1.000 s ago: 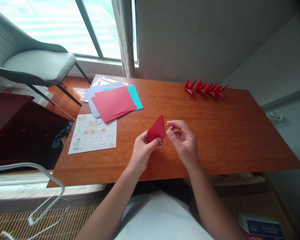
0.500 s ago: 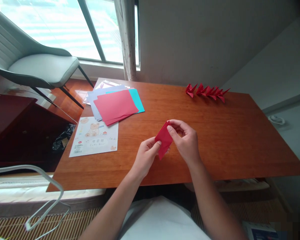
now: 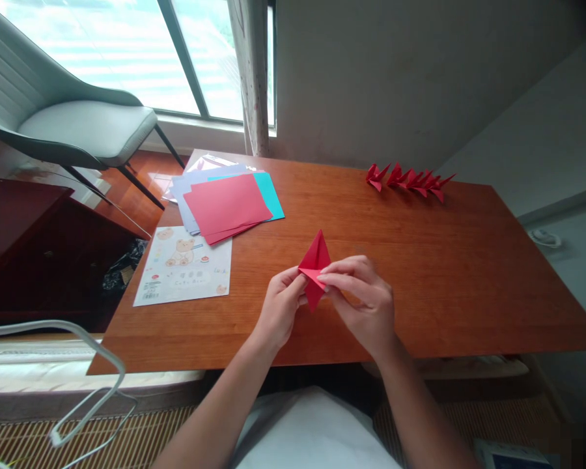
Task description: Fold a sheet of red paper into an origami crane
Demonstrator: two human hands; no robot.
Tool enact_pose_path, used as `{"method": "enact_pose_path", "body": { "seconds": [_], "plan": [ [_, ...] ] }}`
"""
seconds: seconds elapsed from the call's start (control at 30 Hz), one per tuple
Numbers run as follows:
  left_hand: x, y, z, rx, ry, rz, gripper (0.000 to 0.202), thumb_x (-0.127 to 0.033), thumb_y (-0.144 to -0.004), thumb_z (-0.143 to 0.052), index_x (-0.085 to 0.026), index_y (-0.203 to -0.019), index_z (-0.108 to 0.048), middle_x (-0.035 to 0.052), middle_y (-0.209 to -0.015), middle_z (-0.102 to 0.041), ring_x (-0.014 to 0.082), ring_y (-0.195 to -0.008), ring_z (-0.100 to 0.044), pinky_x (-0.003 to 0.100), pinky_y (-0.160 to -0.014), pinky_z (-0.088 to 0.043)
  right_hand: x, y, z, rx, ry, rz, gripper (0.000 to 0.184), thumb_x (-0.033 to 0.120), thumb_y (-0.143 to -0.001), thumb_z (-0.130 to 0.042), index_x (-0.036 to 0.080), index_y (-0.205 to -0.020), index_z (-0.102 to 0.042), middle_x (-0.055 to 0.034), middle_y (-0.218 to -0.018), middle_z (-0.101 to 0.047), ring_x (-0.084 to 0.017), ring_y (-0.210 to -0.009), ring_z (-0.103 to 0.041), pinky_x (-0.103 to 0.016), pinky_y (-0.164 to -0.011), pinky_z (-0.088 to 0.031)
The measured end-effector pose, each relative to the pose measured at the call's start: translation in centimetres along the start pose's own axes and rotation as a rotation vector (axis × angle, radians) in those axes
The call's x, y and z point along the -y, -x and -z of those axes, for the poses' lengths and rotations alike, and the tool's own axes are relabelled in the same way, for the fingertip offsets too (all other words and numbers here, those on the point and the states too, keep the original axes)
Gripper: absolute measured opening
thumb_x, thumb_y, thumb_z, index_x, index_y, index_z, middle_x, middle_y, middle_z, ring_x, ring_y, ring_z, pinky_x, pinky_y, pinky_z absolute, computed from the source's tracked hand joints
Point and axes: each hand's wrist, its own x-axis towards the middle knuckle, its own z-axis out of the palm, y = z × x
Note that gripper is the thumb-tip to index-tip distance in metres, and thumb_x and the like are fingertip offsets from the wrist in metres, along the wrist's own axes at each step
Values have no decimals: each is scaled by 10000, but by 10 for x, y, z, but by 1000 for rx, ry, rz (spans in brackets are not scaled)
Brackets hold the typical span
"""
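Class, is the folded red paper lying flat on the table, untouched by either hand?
No, the left hand and the right hand both pinch the folded red paper.

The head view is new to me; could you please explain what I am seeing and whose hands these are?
No machine here: a person wears a camera on the head, so this one view looks forward and down at their own bare hands. The left hand and right hand both pinch a folded red paper over a wooden table. On the table lie a stack of coloured sheets, red on top, a bear-printed sheet nearer the person, and a row of small folded red figures at the far edge. A grey chair stands by the window, at left.
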Motion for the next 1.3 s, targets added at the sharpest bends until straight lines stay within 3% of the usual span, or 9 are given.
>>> {"method": "enact_pose_path", "body": {
  "seconds": [0.2, 0.4, 0.6, 0.7, 0.8, 0.87, 0.93, 1.03, 1.3],
  "plan": [
    [-2, 0, 1, -7, 62, 40, 169, -298, -753, -775, -133, -758, -736, 7, -634, -660, 63, -496, -509, 152, -462, -387, -2, 28, -10, 32, 77, 103, 423, 24, -856, -664, 351, -1113, -739, -32, -1016, -753, -227, -919, -607, -418, -782, -569],
    [0, -3, 6, 17, 187, 32, 153, -291, -800, -675, -148, -776, -725, 22, -652, -674, 105, -545, -576, 197, -533, -481, -13, 36, -15, 53, 146, 84, 441, 33, -860, -649, 363, -1140, -730, -24, -1062, -759, -246, -986, -604, -450, -854, -571],
    [1, -1, 3, 0, 93, 28, 193, -312, -784, -786, -142, -863, -741, 27, -736, -716, 91, -574, -594, 188, -532, -461, -8, 34, -9, 104, 141, 88, 420, 23, -842, -611, 337, -1094, -733, -29, -1083, -746, -261, -1012, -594, -472, -890, -560],
    [3, -1, 2, -4, 69, 19, 268, -363, -777, -806, -151, -933, -755, 38, -775, -735, 114, -627, -642, 206, -582, -485, -4, 31, -4, 37, 66, -38, 341, 66, -864, -578, 303, -1064, -719, -43, -1056, -729, -251, -985, -623, -453, -873, -550],
    [4, -1, 1, 10, 49, 37, 301, -398, -790, -794, -158, -968, -759, 44, -769, -738, 146, -677, -677, 234, -630, -515, -7, 24, -3, -137, 24, -332, 193, 208, -921, -604, 262, -1087, -686, -54, -1004, -706, -219, -900, -648, -371, -763, -542],
    [4, -1, 1, 14, 32, 39, 294, -407, -811, -772, -159, -968, -760, 46, -768, -736, 159, -697, -681, 248, -644, -525, -13, 20, -6, -111, -45, -463, 194, 317, -917, -646, 238, -1091, -680, -55, -971, -701, -207, -862, -654, -326, -693, -531],
    [4, 0, 0, 12, 0, 13, 288, -418, -821, -759, -164, -957, -764, 46, -779, -737, 165, -719, -679, 256, -662, -529, -19, 16, -11, -19, -120, -497, 174, 364, -911, -653, 218, -990, -704, -57, -946, -697, -201, -843, -651, -301, -661, -523],
    [5, 0, 0, 10, -131, -63, 288, -430, -826, -749, -174, -958, -771, 46, -836, -746, 178, -786, -678, 262, -716, -527, -24, 15, -15, -17, -183, -501, 165, 364, -912, -652, 210, -910, -711, -51, -913, -694, -193, -826, -646, -294, -675, -527],
    [-2, 1, 3, -66, -446, -249, 225, -365, -803, -775, -172, -916, -752, 47, -879, -748, 187, -797, -675, 251, -731, -519, -23, 12, 0, 68, -267, -542, 212, 417, -927, -636, 227, -952, -728, -53, -912, -751, -217, -806, -691, -351, -782, -567]
  ]
}}
